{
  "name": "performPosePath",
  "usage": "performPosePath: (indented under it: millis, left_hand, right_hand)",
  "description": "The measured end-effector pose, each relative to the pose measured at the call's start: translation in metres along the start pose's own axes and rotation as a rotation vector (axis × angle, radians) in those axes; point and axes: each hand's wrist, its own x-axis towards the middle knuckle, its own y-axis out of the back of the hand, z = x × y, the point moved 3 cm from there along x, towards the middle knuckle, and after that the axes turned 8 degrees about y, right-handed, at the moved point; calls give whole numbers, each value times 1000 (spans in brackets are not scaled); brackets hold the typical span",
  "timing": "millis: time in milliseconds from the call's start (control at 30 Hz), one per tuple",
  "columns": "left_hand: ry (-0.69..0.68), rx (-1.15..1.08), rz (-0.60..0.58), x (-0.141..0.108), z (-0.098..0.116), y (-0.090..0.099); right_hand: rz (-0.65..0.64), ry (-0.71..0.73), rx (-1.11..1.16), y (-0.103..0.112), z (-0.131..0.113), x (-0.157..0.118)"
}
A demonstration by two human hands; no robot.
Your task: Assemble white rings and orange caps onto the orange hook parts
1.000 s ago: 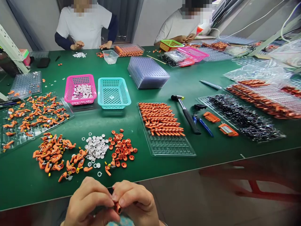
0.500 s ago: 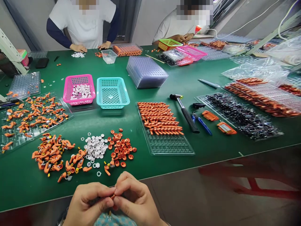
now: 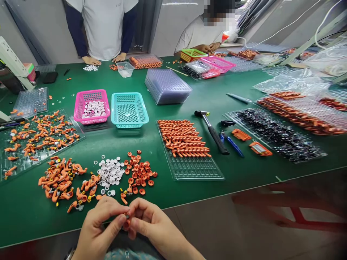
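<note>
Both my hands are at the table's near edge, working on one small orange earbud shell (image 3: 126,224), mostly hidden by fingers. My left hand (image 3: 104,225) pinches it between thumb and index finger. From the right, my right hand (image 3: 151,221) closes its thumb and fingertips on the same piece. Just beyond lie a heap of orange earbud shells with yellow tabs (image 3: 58,180), a pile of white discs and rings (image 3: 111,171), and a cluster of round orange caps (image 3: 141,171).
A pink basket (image 3: 77,113) holds white pieces beside a turquoise basket (image 3: 115,119). Clear trays are stacked (image 3: 169,86) behind a tray of orange stems (image 3: 192,171). A hammer (image 3: 214,135), blue-handled pliers (image 3: 235,146) and a tray of black parts (image 3: 276,133) lie rightward. Two people occupy the far side.
My hands have risen slightly, and more of the orange piece shows between my fingertips. The view has tilted a little downward. The person opposite now stands more upright.
</note>
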Motion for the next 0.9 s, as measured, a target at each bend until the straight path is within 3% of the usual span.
performPosePath:
  millis: [67,167,267,400,500,633,900]
  left_hand:
    - [-1,-19,-26,0,0,1]
    - [81,-48,24,-2,-4,4]
    - [258,-158,54,-5,-13,6]
    - [510,-397,-43,-6,-25,1]
    - [612,-469,-53,-4,-31,-1]
    - [618,-476,-7,-3,-29,-1]
    - [563,-361,79,-5,-6,-6]
  right_hand:
    - [0,-1,99,-1,5,2]
    - [21,-3,209,-3,10,3]
    - [43,-16,285,-5,13,2]
    - [64,14,284,-6,15,2]
    - [81,35,224,-4,15,3]
    - [111,66,194,-2,16,3]
    - [123,118,170,-3,14,1]
